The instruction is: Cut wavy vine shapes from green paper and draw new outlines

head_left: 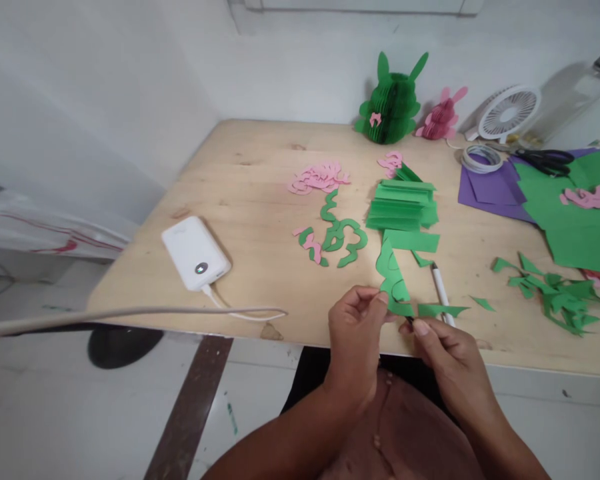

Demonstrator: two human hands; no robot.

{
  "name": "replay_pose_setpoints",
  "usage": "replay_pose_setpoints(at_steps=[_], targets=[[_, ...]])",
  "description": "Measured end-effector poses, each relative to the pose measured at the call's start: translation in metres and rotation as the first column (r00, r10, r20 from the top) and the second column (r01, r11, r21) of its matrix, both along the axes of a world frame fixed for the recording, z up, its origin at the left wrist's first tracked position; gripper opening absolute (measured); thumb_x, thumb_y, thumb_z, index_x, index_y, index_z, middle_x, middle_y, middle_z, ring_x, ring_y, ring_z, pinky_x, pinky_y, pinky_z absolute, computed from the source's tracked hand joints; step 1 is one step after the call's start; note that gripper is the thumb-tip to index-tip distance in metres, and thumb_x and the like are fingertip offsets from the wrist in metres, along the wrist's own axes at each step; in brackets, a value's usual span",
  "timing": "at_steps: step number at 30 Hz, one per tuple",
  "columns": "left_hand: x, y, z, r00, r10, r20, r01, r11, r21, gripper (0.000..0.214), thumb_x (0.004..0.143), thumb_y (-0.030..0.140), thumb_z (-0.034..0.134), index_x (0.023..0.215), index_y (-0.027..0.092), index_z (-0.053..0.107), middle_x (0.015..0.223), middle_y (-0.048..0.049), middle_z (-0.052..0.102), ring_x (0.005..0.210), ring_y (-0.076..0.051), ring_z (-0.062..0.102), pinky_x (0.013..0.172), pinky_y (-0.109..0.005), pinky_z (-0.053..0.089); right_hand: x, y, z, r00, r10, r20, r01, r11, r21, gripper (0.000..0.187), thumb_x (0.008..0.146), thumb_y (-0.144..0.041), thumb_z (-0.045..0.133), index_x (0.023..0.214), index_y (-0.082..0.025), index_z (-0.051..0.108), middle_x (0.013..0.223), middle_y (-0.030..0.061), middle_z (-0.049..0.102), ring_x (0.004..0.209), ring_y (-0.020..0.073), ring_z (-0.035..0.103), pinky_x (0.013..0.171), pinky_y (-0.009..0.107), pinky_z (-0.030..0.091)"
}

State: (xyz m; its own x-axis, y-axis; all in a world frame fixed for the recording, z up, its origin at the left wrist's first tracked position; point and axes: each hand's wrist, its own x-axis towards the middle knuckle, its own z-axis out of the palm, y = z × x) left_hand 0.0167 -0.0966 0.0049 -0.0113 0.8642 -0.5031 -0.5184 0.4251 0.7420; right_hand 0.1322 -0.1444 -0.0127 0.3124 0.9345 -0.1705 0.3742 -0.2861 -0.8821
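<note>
My left hand [356, 327] pinches the lower end of a cut green paper shape [391, 277] that stands up over the table's front edge. My right hand [443, 347] is closed beside it, thumb pressed on a small dark thing I cannot make out, close to the paper's bottom. A white pen [440, 285] lies just past my right hand. Behind it a stack of folded green paper [403, 207] rests on the wooden table [250, 200]. Cut green curls [341, 235] and pink cut-outs [317, 177] lie left of the stack.
A white power bank [195, 253] with a cable sits at the left front. Green [393, 100] and pink [441, 117] paper rabbits stand at the back, beside a small white fan [507, 112]. Scissors [543, 159], tape rolls [481, 159], purple and green sheets and green scraps [557, 293] lie right.
</note>
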Motion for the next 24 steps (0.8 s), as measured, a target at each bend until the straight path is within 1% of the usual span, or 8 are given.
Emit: replay_pose_setpoints(at_steps=[3,9,19,24], targets=[[0.0002,-0.0002,0.0006,1.0,0.008,0.011,-0.008,1.0,0.003,0.013,0.068,0.022,0.067,0.065,0.014,0.058,0.061,0.0033,0.057,0.059,-0.008,0.054,0.06,-0.024,0.053,0.0,-0.0005,0.0009,1.0,-0.002,-0.009,0.002,1.0,0.002,0.035,0.079,-0.047,0.057,0.065,-0.018,0.073,0.048,-0.0015,0.047,0.047,0.013,0.04,0.045,0.024,0.03],[0.0005,-0.0003,-0.0013,1.0,0.001,0.017,-0.001,1.0,0.01,0.012,0.069,0.022,0.067,0.067,0.014,0.058,0.061,0.004,0.057,0.057,-0.008,0.054,0.061,-0.024,0.053,-0.0016,0.0016,0.0009,1.0,-0.004,-0.009,0.004,1.0,0.012,0.034,0.079,-0.045,0.057,0.065,-0.018,0.072,0.046,-0.0025,0.044,0.046,0.0122,0.038,0.044,0.024,0.029],[0.0012,-0.0021,0.0009,0.999,0.005,0.052,-0.005,1.0,0.0,0.012,0.07,0.021,0.067,0.068,0.014,0.058,0.061,0.003,0.059,0.057,-0.009,0.056,0.065,-0.026,0.054,-0.0014,0.0001,-0.0011,1.0,-0.013,-0.015,0.013,1.0,0.027,0.034,0.081,-0.045,0.057,0.066,-0.018,0.072,0.049,-0.0015,0.051,0.046,0.0123,0.04,0.044,0.023,0.03],[0.0019,-0.0028,0.0011,0.997,0.009,0.071,-0.008,1.0,-0.012,0.013,0.07,0.023,0.068,0.07,0.015,0.057,0.061,0.003,0.059,0.056,-0.009,0.057,0.067,-0.027,0.053,-0.0018,0.0002,-0.0004,1.0,-0.009,-0.015,0.009,0.999,0.032,0.034,0.081,-0.045,0.057,0.066,-0.019,0.072,0.048,-0.0018,0.05,0.046,0.0126,0.04,0.045,0.023,0.032]])
